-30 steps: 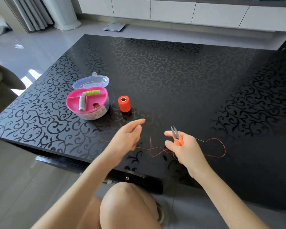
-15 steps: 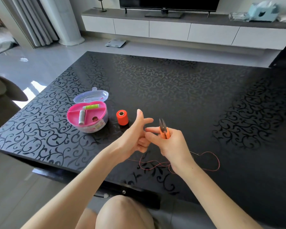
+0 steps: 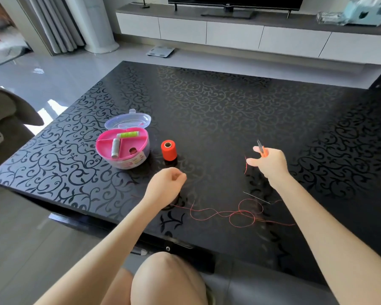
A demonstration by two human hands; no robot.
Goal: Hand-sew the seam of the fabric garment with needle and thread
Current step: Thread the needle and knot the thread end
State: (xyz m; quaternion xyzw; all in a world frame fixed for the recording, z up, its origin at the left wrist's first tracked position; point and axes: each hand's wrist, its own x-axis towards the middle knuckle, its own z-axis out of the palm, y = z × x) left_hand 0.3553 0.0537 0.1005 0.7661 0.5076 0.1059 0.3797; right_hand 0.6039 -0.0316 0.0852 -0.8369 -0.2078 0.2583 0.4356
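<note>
- Hands have parted: right hand (image 3: 271,164) clamps the snips (image 3: 263,151); left hand (image 3: 166,186) curled, hold unclear.
- Near on the worktop (image 3: 229,117) lie needle (image 3: 256,198) and thread (image 3: 240,213).
- Set snips down before lifting needle.

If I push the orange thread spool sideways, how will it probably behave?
The orange thread spool stands on its flat end, so it probably slides or tips before rolling. Tipped over, the round body would likely roll on the glossy table.
</note>
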